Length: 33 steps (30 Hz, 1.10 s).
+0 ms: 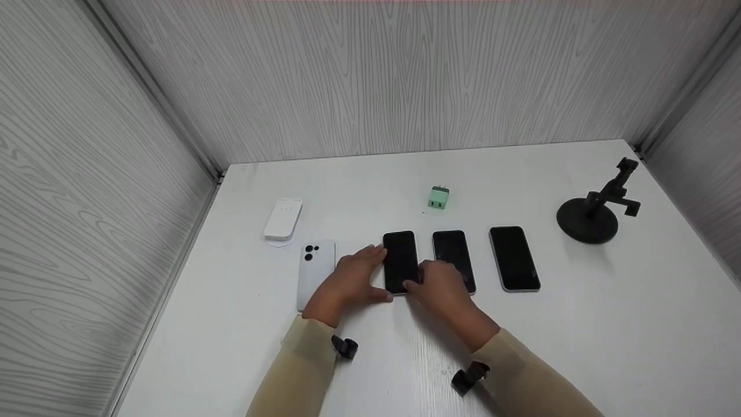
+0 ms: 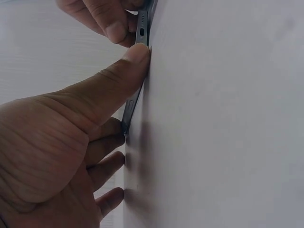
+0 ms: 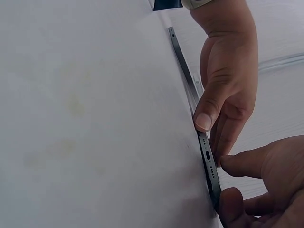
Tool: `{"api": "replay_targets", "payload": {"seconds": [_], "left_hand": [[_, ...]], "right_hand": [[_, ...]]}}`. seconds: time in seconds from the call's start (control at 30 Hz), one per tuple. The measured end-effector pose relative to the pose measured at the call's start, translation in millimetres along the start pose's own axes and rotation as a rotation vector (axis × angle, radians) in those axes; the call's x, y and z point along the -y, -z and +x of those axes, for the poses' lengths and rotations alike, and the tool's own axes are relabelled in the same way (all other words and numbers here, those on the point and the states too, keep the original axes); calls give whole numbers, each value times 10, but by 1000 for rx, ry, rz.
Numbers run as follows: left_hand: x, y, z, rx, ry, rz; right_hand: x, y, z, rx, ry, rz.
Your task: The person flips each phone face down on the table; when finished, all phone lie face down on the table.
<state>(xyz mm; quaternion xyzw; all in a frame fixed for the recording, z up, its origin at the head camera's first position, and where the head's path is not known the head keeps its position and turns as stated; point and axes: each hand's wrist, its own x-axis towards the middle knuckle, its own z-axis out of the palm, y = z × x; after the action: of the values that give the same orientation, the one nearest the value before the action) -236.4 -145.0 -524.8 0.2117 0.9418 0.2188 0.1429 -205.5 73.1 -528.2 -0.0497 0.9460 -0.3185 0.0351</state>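
A black smartphone (image 1: 400,262) lies screen up in the middle of the white table, between both hands. My left hand (image 1: 351,277) holds it from the left, fingers along the long edge and thumb at the bottom edge. At the lower right corner, my right hand (image 1: 443,286) grips it with thumb and fingers. The phone's bottom edge with its charging port (image 3: 207,155) shows in the right wrist view. A second black phone (image 1: 454,250) is partly hidden behind my right hand. Under my left wrist lies a white phone (image 1: 317,263), camera side up.
Farther right lies a third black phone (image 1: 514,258). A black stand (image 1: 587,220) with a round base is near the right edge. Toward the back are a green charger plug (image 1: 438,198) and a white rectangular device (image 1: 283,219). Grey wood-grain panels (image 1: 370,81) enclose the table.
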Motion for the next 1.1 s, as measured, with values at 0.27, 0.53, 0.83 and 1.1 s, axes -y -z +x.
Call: {"api": "replay_targets", "payload": {"seconds": [0.27, 0.53, 0.83, 1.1], "left_hand": [[9, -3, 6, -3, -1, 27], [-7, -3, 3, -7, 5, 33], [2, -22, -18, -34, 16, -40], [-16, -49, -29, -39, 29, -73]], "right_hand": [[38, 36, -15, 24, -37, 60], [30, 97, 12, 118, -117, 165], [28, 154, 34, 127, -176, 350], [128, 153, -23, 24, -72, 369]]}}
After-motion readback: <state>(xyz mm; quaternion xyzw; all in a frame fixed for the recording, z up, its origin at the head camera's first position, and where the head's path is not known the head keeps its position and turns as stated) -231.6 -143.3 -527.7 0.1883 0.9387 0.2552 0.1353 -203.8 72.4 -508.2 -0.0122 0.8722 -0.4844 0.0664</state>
